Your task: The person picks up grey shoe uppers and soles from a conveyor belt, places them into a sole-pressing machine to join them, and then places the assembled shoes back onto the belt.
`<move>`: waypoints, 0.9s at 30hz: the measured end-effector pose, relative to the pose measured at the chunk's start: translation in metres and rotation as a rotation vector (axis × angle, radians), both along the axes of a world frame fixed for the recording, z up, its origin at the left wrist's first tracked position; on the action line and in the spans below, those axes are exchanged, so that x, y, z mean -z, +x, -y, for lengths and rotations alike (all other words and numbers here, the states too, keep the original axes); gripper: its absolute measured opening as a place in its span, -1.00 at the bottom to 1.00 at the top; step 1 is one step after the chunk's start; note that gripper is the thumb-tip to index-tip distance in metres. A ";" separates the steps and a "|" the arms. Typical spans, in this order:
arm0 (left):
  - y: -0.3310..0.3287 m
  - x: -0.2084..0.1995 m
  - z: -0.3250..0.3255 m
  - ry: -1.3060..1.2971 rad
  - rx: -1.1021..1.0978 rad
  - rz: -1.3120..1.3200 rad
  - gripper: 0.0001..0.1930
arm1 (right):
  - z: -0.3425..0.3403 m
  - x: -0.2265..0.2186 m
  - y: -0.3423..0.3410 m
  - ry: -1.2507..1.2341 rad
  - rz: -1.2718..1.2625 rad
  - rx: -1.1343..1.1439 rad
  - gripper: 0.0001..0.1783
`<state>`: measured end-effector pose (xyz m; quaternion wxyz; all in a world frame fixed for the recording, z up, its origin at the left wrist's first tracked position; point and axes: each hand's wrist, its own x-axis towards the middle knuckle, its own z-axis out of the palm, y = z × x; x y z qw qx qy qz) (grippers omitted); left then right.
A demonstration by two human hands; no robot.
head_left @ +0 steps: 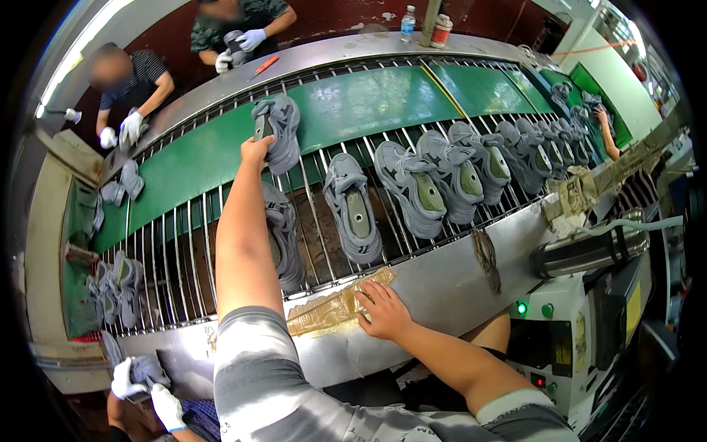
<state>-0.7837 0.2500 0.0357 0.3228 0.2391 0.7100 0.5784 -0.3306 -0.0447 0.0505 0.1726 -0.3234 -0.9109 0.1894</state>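
Note:
My left hand [257, 149] is stretched out over the conveyor and closed on a grey sneaker [286, 131], gripping it by its heel opening. A second piece of grey shoe shows just behind it, and I cannot tell whether it is separate. Under my left forearm, another grey sneaker [286, 236] lies partly hidden on the metal rods. To its right sits a grey sneaker [353, 210] with a green insole. My right hand [384, 309] rests, fingers spread, on brown tape [324, 313] stuck along the steel edge.
More grey sneakers [412, 188] line the rods to the right, with others [118, 287] at the left end. A green belt [346, 103] runs behind. Gloved co-workers handle shoes across the line and at lower left. A steel flask [589, 247] and a control box [545, 346] stand at right.

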 end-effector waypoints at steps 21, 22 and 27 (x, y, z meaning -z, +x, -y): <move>0.348 -0.113 0.522 0.364 0.339 0.568 -0.44 | 0.070 -0.046 0.070 -1.631 -1.412 0.184 -0.15; 0.371 -0.111 0.541 0.345 0.354 0.600 -0.43 | 0.097 -0.063 0.097 -1.767 -1.472 0.139 -0.09; 0.501 -0.123 0.570 0.219 0.593 0.633 -0.43 | 0.171 -0.098 0.233 -1.148 -1.482 0.162 -0.07</move>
